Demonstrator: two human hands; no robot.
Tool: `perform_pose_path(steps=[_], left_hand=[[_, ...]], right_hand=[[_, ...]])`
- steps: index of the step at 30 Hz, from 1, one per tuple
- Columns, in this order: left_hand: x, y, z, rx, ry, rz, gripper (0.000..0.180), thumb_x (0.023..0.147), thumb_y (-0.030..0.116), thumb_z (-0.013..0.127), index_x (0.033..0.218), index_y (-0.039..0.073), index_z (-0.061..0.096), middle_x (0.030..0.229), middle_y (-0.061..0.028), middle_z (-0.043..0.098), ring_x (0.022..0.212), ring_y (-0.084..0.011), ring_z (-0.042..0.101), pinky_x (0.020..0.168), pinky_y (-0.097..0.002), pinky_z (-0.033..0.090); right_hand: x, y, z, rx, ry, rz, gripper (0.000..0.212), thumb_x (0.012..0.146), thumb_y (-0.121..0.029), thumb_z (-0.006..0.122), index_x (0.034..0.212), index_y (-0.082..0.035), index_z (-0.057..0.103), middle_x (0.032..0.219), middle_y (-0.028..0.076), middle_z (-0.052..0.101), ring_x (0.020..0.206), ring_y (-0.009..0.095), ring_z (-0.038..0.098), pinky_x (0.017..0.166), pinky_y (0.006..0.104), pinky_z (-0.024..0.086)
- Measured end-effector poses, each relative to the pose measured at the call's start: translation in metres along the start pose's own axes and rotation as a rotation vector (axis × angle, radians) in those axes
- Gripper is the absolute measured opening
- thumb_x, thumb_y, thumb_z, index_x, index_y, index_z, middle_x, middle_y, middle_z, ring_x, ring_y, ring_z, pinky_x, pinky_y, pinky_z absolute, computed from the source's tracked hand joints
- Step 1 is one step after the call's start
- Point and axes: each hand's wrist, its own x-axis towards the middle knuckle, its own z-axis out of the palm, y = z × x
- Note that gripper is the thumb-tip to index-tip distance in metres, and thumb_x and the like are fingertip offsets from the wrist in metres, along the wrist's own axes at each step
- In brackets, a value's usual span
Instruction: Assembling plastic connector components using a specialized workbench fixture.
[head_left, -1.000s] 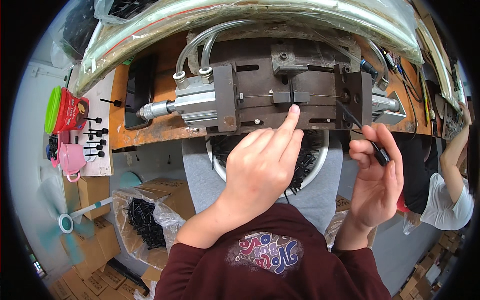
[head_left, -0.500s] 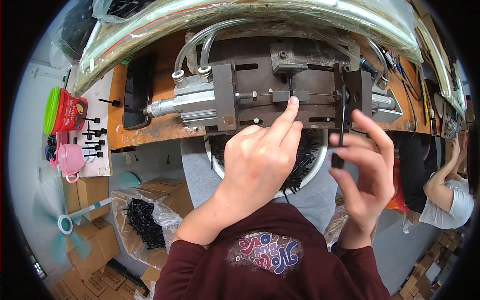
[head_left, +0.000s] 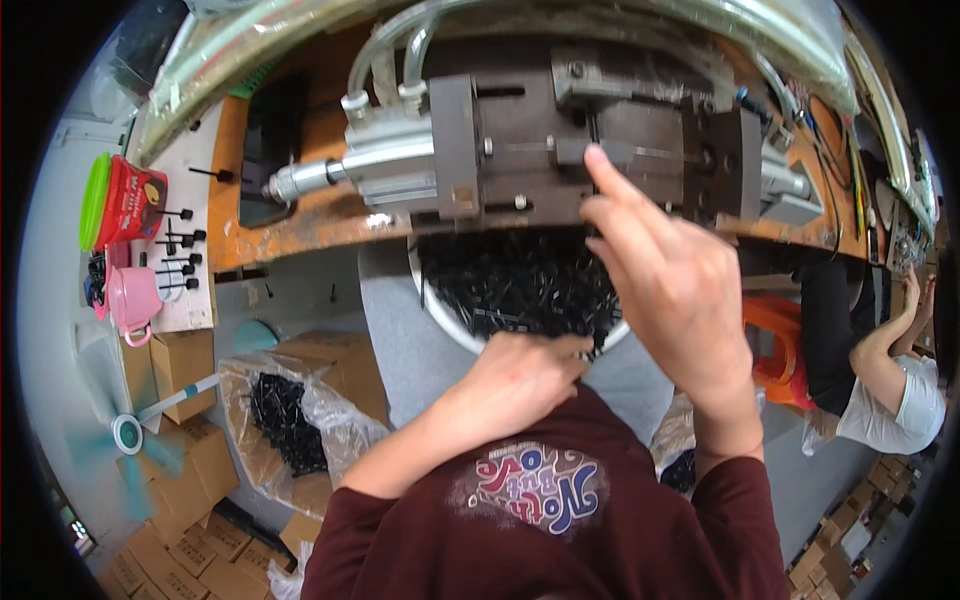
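My right hand (head_left: 675,275) reaches up to the metal clamping fixture (head_left: 520,165) on the bench. Its index finger is stretched out, the tip against a thin black rod (head_left: 593,127) at the small block in the middle. The other fingers are partly folded, and no part shows in them. My left hand (head_left: 520,375) is lower, at the near rim of a white bowl (head_left: 447,333) in my lap. Its fingers are curled together over the black parts (head_left: 515,285) heaped in the bowl; what they hold, if anything, is hidden.
Pneumatic cylinders (head_left: 385,175) with clear hoses flank the fixture. A dark phone (head_left: 268,150) lies left of it. Knobbed black pins (head_left: 180,240) stand beside a pink cup (head_left: 133,297) and a red tub (head_left: 135,205). A bag of black parts (head_left: 285,420) sits below left; another person (head_left: 895,400) sits at right.
My left hand has drawn back from the fixture to the bowl. My right hand, which held a black knobbed rod, has moved left to the block, its finger at a rod there. The view has shifted.
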Motion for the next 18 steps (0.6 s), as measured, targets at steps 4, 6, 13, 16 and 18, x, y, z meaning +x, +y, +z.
perform_pose_path(steps=[4, 6, 13, 16, 18], left_hand=[[0.008, -0.015, 0.027, 0.059, 0.262, 0.003, 0.025, 0.075, 0.017, 0.075, 0.097, 0.006, 0.071, 0.119, -0.0080, 0.067, 0.094, -0.0268, 0.068, 0.075, -0.0361, 0.056], [0.011, -0.020, 0.034, 0.088, 0.418, -0.055, 0.036, 0.074, 0.021, 0.078, 0.106, 0.007, 0.071, 0.120, -0.0093, 0.067, 0.096, -0.0269, 0.068, 0.079, -0.0356, 0.056], [-0.039, -0.053, 0.027, 0.286, 0.524, -0.092, 0.076, 0.064, 0.022, 0.084, 0.132, 0.007, 0.057, 0.138, -0.0130, 0.055, 0.122, -0.0303, 0.056, 0.101, -0.0412, 0.045], [-0.058, -0.061, 0.046, 0.335, 0.358, -0.121, 0.099, 0.059, 0.024, 0.086, 0.146, 0.009, 0.040, 0.153, -0.0186, 0.035, 0.140, -0.0339, 0.036, 0.114, -0.0519, 0.027], [-0.059, -0.070, 0.060, 0.400, 0.288, -0.107, 0.107, 0.057, 0.026, 0.087, 0.148, 0.009, 0.035, 0.156, -0.0210, 0.026, 0.145, -0.0346, 0.026, 0.116, -0.0555, 0.019]], right_hand=[[-0.001, 0.005, 0.002, -0.010, -0.016, -0.005, 0.023, 0.074, -0.001, 0.072, 0.094, -0.005, 0.063, 0.124, 0.006, 0.066, 0.070, 0.025, 0.067, 0.060, 0.0310, 0.052], [-0.006, 0.011, 0.007, 0.075, 0.032, 0.002, 0.024, 0.076, -0.002, 0.072, 0.098, -0.004, 0.063, 0.124, 0.006, 0.066, 0.074, 0.026, 0.068, 0.063, 0.0321, 0.053], [-0.092, 0.024, 0.045, 0.337, 0.223, 0.062, 0.034, 0.073, 0.005, 0.072, 0.105, -0.004, 0.068, 0.105, 0.011, 0.068, 0.080, 0.024, 0.066, 0.064, 0.0296, 0.053], [-0.137, 0.026, 0.070, 0.332, -0.083, 0.066, 0.055, 0.068, 0.002, 0.070, 0.121, -0.011, 0.063, 0.132, 0.011, 0.056, 0.118, 0.029, 0.056, 0.092, 0.0395, 0.048], [-0.155, 0.025, 0.088, 0.263, -0.189, -0.005, 0.067, 0.068, -0.001, 0.069, 0.132, -0.015, 0.056, 0.145, 0.011, 0.046, 0.131, 0.029, 0.046, 0.103, 0.0444, 0.041]])
